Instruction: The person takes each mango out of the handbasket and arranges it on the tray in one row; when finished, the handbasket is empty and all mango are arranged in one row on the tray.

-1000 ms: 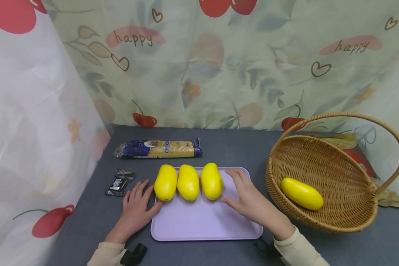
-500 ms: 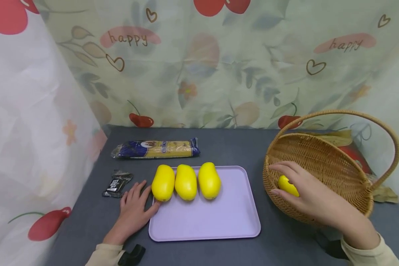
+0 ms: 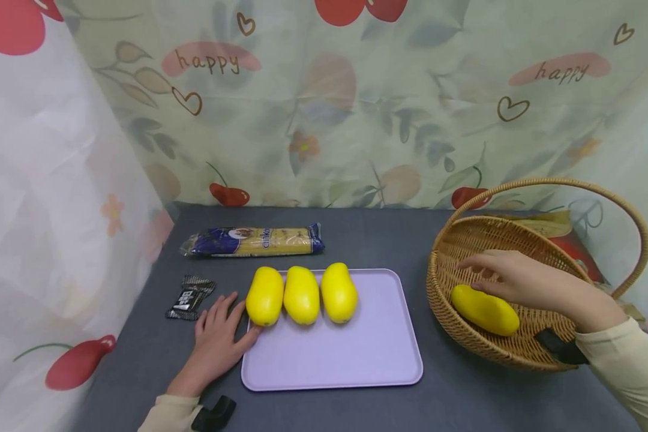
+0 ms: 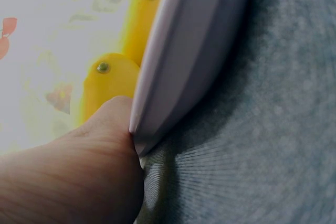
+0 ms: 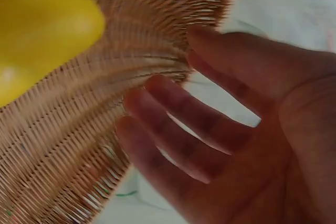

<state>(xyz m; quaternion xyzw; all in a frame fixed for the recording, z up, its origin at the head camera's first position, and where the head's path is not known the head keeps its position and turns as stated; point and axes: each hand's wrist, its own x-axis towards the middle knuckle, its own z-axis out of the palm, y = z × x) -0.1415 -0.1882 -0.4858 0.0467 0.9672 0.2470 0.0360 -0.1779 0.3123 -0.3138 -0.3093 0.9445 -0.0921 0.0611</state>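
Fruit [image 3: 488, 312], yellow and long, lies aslant in the basket [image 3: 486, 240], near the right hand [image 3: 524, 279], whose loosely bent fingers stand apart, holding nothing. To grasp it well, I'd wrap thumb and fingers round its middle, then lift between rim and handle without knocking either. Three more yellow fruits [image 3: 302, 296] line the tray [image 3: 335, 360], making four. Beside it, the left hand [image 3: 218, 342] lies loosely spread, gripping nothing. Outward on the worktop [image 3: 378, 240]: one pasta packet [image 3: 256, 241], one small black packet [image 3: 191, 297].

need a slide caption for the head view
Three yellow fruits lined up on a purple tray beside the left hand; the right hand over a wicker basket holding a fourth fruit.
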